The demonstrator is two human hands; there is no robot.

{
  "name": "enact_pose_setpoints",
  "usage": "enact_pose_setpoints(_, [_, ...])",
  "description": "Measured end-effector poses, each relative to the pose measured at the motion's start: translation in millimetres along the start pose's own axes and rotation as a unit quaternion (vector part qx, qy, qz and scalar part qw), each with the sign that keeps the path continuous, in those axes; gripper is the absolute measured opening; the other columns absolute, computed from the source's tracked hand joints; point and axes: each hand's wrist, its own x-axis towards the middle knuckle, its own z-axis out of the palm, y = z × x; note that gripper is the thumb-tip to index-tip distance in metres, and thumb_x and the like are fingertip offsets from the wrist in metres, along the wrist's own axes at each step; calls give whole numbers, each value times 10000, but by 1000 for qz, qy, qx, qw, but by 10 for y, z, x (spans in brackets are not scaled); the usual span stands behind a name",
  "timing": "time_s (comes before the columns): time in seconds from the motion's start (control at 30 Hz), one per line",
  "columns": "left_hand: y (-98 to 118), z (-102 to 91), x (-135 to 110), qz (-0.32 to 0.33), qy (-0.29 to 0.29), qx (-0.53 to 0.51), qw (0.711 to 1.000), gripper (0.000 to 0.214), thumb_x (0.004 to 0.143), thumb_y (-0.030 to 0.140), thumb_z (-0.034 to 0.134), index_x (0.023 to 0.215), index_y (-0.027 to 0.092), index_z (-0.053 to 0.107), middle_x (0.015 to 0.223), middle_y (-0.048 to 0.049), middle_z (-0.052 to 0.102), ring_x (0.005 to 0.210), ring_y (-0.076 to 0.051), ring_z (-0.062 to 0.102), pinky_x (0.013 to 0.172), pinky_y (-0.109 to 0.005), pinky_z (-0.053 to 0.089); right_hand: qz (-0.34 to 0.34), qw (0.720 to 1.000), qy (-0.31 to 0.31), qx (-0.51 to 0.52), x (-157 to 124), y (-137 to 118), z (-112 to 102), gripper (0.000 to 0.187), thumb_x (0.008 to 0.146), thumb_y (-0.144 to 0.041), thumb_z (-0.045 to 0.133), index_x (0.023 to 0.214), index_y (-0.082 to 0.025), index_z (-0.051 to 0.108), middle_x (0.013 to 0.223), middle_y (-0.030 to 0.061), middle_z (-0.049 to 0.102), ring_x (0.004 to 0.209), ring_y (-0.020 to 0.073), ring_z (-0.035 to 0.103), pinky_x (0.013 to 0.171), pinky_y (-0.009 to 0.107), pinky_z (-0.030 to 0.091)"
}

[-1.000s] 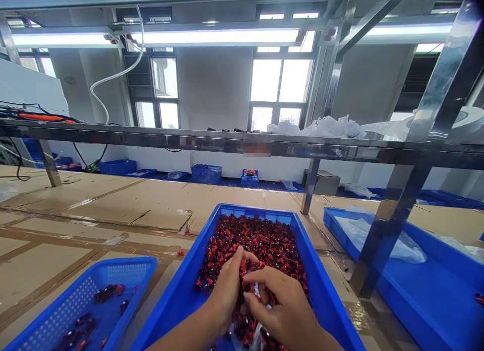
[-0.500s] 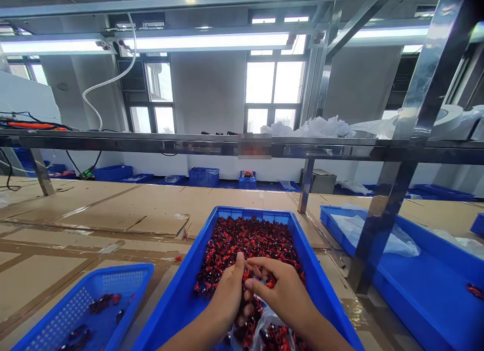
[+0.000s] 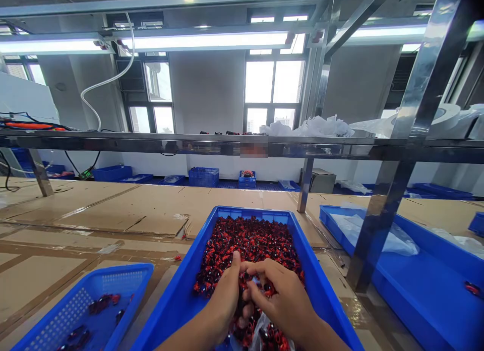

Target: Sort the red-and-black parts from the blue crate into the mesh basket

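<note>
Taped cardboard [image 3: 102,205] stretches behind the left hand [image 3: 226,294] and right hand [image 3: 284,294], curled together, hold hidden from me, where a slack pinch could spill red-and-black parts [image 3: 252,236].

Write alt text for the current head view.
A person's left hand and right hand are close together over a blue tray heaped with small red-and-black parts. A blue basket stands at left, a second tray at right, on a cardboard-covered table.
</note>
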Motion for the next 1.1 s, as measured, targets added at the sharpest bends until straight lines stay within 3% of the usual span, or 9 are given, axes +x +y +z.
enact_pose_setpoints(0.27, [46, -21, -33, 23, -47, -12, 999, 474, 791, 636, 479, 1008, 228, 585, 487, 80, 371, 339, -92, 350, 312, -171, 250, -69, 993, 87, 29, -63, -10, -20, 62, 859, -232, 628, 898, -221, 674, 611, -10, 595, 535, 140, 552, 520, 242, 429])
enact_pose_setpoints(0.43, [68, -64, -32, 30, -61, -25, 997, 353, 746, 485, 511, 969, 232, 612, 509, 75, 368, 333, -88, 350, 320, -177, 238, 22, 986, 105, 128, -95, 14, 30, 108, 807, -316, 703, 848, -225, 661, 580, -16, 552, 509, 137, 515, 493, 247, 422])
enact_pose_setpoints(0.5, [85, -78, -39, 16, -53, -45, 997, 344, 752, 470, 500, 986, 246, 616, 526, 73, 368, 344, -82, 340, 324, -177, 229, 138, 944, 117, 276, -70, 25, 17, 204, 799, -400, 701, 867, -226, 620, 549, -49, 475, 430, 106, 421, 400, 218, 355])
enact_pose_setpoints(0.57, [104, -91, -49, -5, -53, -74, 996, 330, 773, 453, 488, 1010, 262, 615, 545, 72, 361, 361, -77, 338, 331, -179, 224, 241, 854, 91, 451, -22, 47, -31, 258, 824, -477, 644, 851, -232, 568, 544, -73, 419, 364, 68, 276, 320, 183, 231])
enact_pose_setpoints(0.63, [120, -107, -55, -22, -68, -108, 992, 305, 792, 432, 493, 1025, 274, 611, 558, 76, 342, 373, -67, 329, 340, -180, 211, 285, 765, 41, 576, 34, 86, -91, 293, 853, -519, 580, 826, -230, 542, 568, -71, 438, 350, 47, 184, 297, 164, 145])
enact_pose_setpoints(0.7, [129, -124, -55, -35, -104, -141, 984, 274, 805, 418, 507, 1020, 280, 608, 552, 83, 304, 369, -57, 300, 347, -182, 186, 303, 724, 15, 619, 78, 135, -125, 333, 870, -546, 548, 809, -219, 540, 592, -58, 478, 353, 37, 178, 296, 154, 128])
enact_pose_setpoints(0.77, [132, -142, -48, -42, -150, -171, 973, 247, 819, 419, 523, 1010, 284, 603, 541, 88, 268, 360, -50, 270, 351, -186, 164, 325, 732, 5, 599, 100, 181, -108, 361, 864, -562, 562, 802, -207, 547, 557, -60, 479, 346, 30, 178, 295, 147, 105])
enact_pose_setpoints(0.93, [128, -175, -22, -46, -203, -221, 953, 200, 839, 427, 542, 967, 282, 591, 516, 89, 253, 339, -49, 257, 348, -189, 136, 345, 819, -19, 458, 93, 230, 37, 434, 765, -549, 696, 976, -181, 605, 429, -122, 343, 341, 41, 169, 302, 156, 82])
enact_pose_setpoints(1.1, [119, -173, -18, -64, -184, -202, 960, 230, 844, 439, 551, 1015, 291, 594, 493, 86, 283, 325, -70, 298, 330, -189, 164, 242, 910, -79, 328, 82, 200, 19, 412, 832, -507, 646, 1025, -145, 680, 509, -85, 412, 436, 60, 276, 417, 193, 223])
